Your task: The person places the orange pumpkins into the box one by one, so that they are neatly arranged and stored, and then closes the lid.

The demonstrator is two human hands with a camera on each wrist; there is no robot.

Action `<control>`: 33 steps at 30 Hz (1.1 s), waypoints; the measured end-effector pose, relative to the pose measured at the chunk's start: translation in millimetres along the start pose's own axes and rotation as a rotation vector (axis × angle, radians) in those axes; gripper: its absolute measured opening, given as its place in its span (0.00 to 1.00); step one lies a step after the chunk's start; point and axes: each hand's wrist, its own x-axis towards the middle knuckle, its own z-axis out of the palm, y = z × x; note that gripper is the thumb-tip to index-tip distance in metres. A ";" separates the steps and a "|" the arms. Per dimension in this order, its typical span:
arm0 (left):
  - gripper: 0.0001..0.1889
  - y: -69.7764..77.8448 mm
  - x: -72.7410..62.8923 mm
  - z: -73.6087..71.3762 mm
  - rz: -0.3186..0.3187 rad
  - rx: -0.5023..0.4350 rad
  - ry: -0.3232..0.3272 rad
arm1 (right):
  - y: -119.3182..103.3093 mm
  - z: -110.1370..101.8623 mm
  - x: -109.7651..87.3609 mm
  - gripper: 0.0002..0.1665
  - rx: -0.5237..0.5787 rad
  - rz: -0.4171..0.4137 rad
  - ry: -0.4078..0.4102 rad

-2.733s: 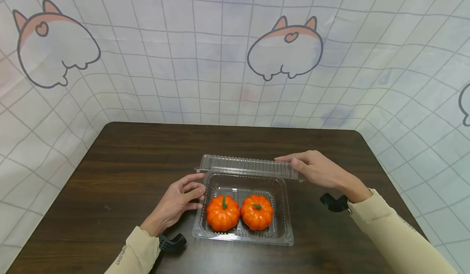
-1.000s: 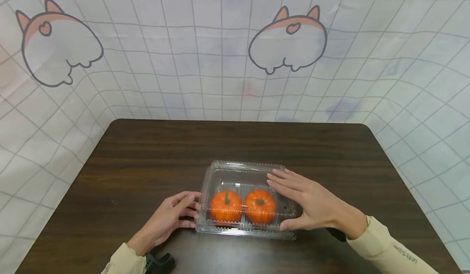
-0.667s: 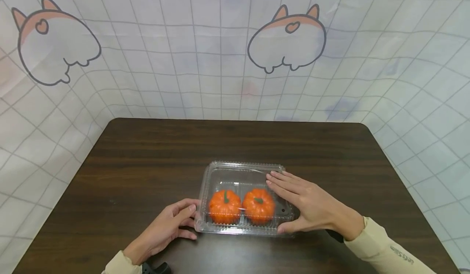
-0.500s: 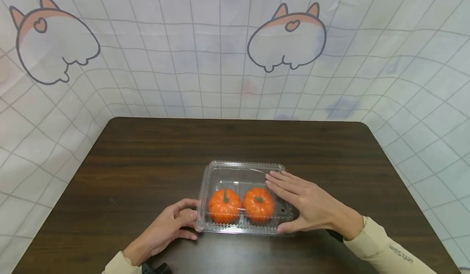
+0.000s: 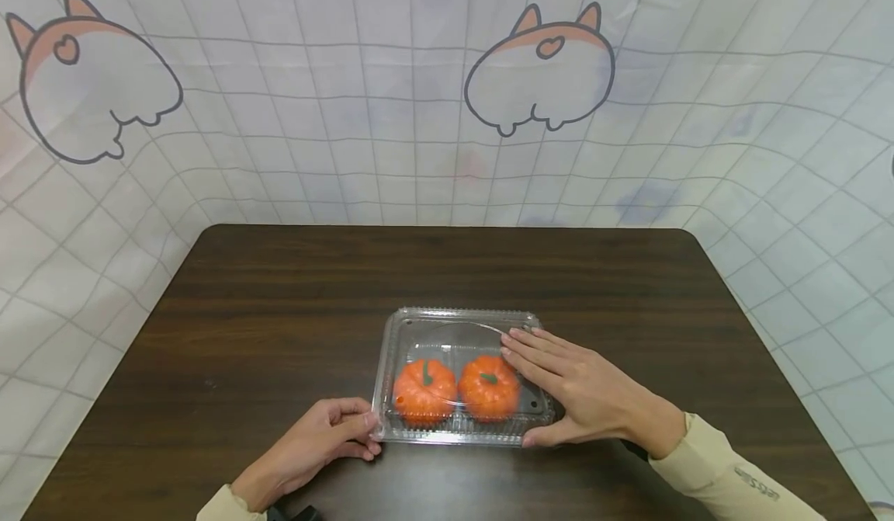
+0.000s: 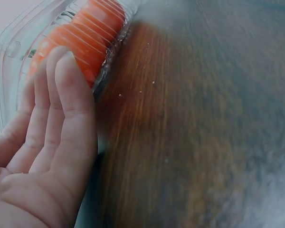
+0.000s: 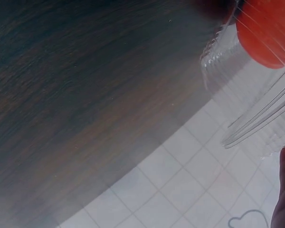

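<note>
A clear plastic clamshell container (image 5: 447, 432) lies on the dark table with its lid down. Inside sit two orange pumpkins side by side, the left pumpkin (image 5: 424, 393) and the right pumpkin (image 5: 490, 388), each with a green stem. My left hand (image 5: 310, 447) pinches the container's front left corner, thumb on the rim and fingers beside and below it. In the left wrist view its fingers (image 6: 73, 90) reach along the container's side. My right hand (image 5: 587, 389) lies across the lid's right side with straight fingers, the thumb at the front right corner.
The dark wooden table (image 5: 279, 296) has rounded back corners. Behind and at both sides hangs a white curtain (image 5: 335, 133) with a grid and cartoon animals. A black band shows under each wrist.
The lid has swung down over the pumpkins. My right hand has come from the lid's raised edge to lie on its right side. My left hand has slid forward to the front left corner.
</note>
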 end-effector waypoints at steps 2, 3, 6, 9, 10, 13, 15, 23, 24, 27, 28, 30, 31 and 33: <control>0.09 0.3 -0.7 0.7 0.008 -0.001 -0.015 | -0.4 0.8 0.2 0.62 -0.007 0.001 -0.001; 0.09 0.5 -1.0 0.8 0.008 0.000 -0.024 | -0.4 1.2 0.3 0.62 -0.010 0.002 -0.001; 0.10 -0.4 -0.6 2.0 0.008 -0.002 -0.053 | -0.2 1.8 -1.0 0.62 -0.015 0.001 -0.004; 0.11 -1.5 -0.2 2.4 -0.005 -0.001 -0.083 | 0.1 2.2 -2.0 0.62 -0.023 0.002 -0.005; 0.12 -1.6 0.1 2.8 -0.006 -0.006 -0.095 | 0.1 2.2 -2.3 0.62 -0.025 0.002 -0.003; 0.13 -0.9 -0.2 4.1 -0.015 -0.012 -0.128 | -0.9 1.5 -2.3 0.63 -0.021 0.009 -0.006; 0.14 0.0 -0.4 5.6 -0.022 -0.015 -0.144 | -1.6 0.4 -2.5 0.63 -0.008 0.018 -0.009; 0.15 1.2 0.7 8.9 -0.048 -0.020 -0.136 | -0.2 -6.0 -16.2 0.67 0.096 0.132 0.099; 0.15 1.0 0.8 9.0 -0.051 -0.024 -0.136 | -0.8 -7.2 -19.8 0.67 0.115 0.164 0.110; 0.15 0.6 1.3 10.2 -0.058 -0.032 -0.138 | -4.0 -11.7 -32.3 0.67 0.175 0.289 0.115; 0.15 0.7 1.5 10.6 -0.061 -0.032 -0.138 | -5.5 -13.1 -36.5 0.66 0.199 0.337 0.110; 0.16 1.1 1.5 11.5 -0.068 -0.032 -0.134 | -8.3 -15.0 -44.1 0.63 0.243 0.422 0.104; 0.16 1.3 1.2 11.9 -0.071 -0.030 -0.132 | -9.6 -15.5 -47.1 0.62 0.258 0.455 0.106; 0.16 1.6 0.3 12.1 -0.080 -0.028 -0.124 | -12.8 -15.1 -51.7 0.58 0.293 0.516 0.114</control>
